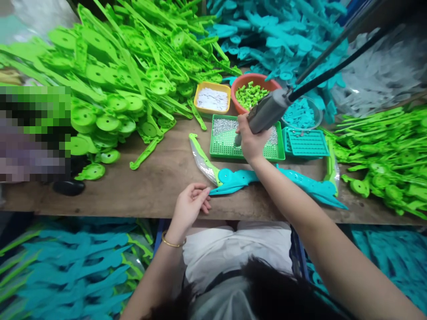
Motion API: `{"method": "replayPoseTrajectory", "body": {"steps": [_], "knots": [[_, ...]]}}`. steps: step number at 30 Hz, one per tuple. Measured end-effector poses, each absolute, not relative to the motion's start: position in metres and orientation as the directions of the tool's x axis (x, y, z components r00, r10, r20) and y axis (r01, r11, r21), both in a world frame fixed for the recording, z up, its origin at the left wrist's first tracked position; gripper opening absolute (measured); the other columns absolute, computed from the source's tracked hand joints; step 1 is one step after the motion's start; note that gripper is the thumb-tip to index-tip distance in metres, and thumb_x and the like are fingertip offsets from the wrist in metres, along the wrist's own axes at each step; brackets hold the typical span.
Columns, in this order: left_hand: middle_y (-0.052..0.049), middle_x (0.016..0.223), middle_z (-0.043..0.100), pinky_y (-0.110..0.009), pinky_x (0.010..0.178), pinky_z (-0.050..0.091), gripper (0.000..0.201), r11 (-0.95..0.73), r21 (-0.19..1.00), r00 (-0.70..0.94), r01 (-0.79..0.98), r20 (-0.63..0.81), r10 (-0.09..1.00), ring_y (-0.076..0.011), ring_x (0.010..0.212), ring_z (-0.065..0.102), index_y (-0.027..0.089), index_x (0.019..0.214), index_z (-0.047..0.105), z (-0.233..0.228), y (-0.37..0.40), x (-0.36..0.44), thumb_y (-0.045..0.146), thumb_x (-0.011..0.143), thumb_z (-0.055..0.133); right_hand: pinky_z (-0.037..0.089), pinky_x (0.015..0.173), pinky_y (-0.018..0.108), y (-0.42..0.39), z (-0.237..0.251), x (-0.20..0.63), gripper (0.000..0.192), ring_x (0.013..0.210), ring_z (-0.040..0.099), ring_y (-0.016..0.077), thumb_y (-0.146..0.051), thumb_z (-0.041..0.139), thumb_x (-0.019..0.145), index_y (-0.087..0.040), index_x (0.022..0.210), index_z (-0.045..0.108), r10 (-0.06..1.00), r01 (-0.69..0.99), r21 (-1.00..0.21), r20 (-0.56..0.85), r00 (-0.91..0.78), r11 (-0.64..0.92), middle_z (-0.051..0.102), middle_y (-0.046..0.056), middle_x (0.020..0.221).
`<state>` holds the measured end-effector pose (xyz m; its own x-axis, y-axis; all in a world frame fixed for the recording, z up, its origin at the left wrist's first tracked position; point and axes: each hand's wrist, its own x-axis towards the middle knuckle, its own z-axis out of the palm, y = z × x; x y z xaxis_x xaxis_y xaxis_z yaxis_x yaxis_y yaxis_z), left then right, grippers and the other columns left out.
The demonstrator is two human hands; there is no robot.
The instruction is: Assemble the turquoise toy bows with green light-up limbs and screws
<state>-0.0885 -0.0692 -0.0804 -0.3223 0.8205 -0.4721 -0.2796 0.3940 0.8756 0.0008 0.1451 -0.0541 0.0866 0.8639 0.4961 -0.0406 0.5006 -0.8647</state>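
Where the wooden table (160, 178) lies heaped with green parts (116, 80), left hand (190, 206) pinching a teal piece (233, 180) — right hand (250, 142) clenched on a grey driver (267, 113).

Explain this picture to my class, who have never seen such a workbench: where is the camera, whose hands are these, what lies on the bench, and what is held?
The camera sits on the worker's head, looking down at their own two bare hands; no machine is involved. The right hand has its grip closed around a grey powered screwdriver hanging on a black cable, its tip over a green tray of screws. The left hand pinches the edge of a teal and green plastic toy piece lying on the wooden bench. Behind stand a yellow tray, an orange bowl of green bits, and heaps of green plastic parts and teal ones.
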Motion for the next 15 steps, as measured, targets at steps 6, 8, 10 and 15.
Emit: {"method": "replayPoseTrajectory", "body": {"steps": [6, 8, 10, 15], "knots": [[0.002, 0.058, 0.062, -0.019, 0.036, 0.045, 0.047, 0.399, 0.875, -0.323, -0.274, -0.475, 0.819, -0.0115, 0.042, 0.058, 0.014, 0.093, 0.052, -0.078, -0.066, -0.088, 0.048, 0.068, 0.072, 0.053, 0.055, 0.03, 0.137, -0.035, 0.006, 0.029, 0.052, 0.057, 0.0105, -0.049, 0.065, 0.078, -0.023, 0.086, 0.058, 0.883, -0.083, -0.882, 0.455, 0.111, 0.465, 0.062, -0.002, 0.075], [0.002, 0.058, 0.062, -0.019, 0.036, 0.046, 0.049, 0.387, 0.878, -0.32, -0.281, -0.466, 0.825, -0.0122, 0.044, 0.059, 0.015, 0.094, 0.049, -0.078, -0.067, -0.088, 0.046, 0.066, 0.074, 0.052, 0.055, 0.029, 0.117, -0.02, 0.012, 0.029, 0.051, 0.056, 0.0094, -0.05, 0.063, 0.08, -0.024, 0.093, 0.057, 0.889, -0.123, -0.881, 0.447, 0.096, 0.456, 0.062, -0.001, 0.08], [0.003, 0.058, 0.063, -0.019, 0.035, 0.045, 0.05, 0.365, 0.883, -0.341, -0.295, -0.454, 0.823, -0.0123, 0.042, 0.058, 0.018, 0.094, 0.044, -0.079, -0.067, -0.088, 0.044, 0.065, 0.075, 0.051, 0.052, 0.027, 0.088, -0.008, 0.019, 0.032, 0.05, 0.054, 0.0081, -0.05, 0.063, 0.081, -0.026, 0.1, 0.056, 0.9, -0.201, -0.879, 0.434, 0.037, 0.432, 0.063, -0.001, 0.083], [0.005, 0.058, 0.063, -0.019, 0.032, 0.043, 0.05, 0.325, 0.891, -0.36, -0.318, -0.43, 0.828, -0.0121, 0.039, 0.056, 0.021, 0.093, 0.037, -0.082, -0.068, -0.087, 0.042, 0.068, 0.074, 0.05, 0.05, 0.025, 0.023, -0.015, 0.029, 0.037, 0.052, 0.056, 0.0076, -0.042, 0.067, 0.082, -0.031, 0.112, 0.05, 0.9, -0.343, -0.902, 0.357, -0.249, 0.263, 0.063, -0.003, 0.086]]}}
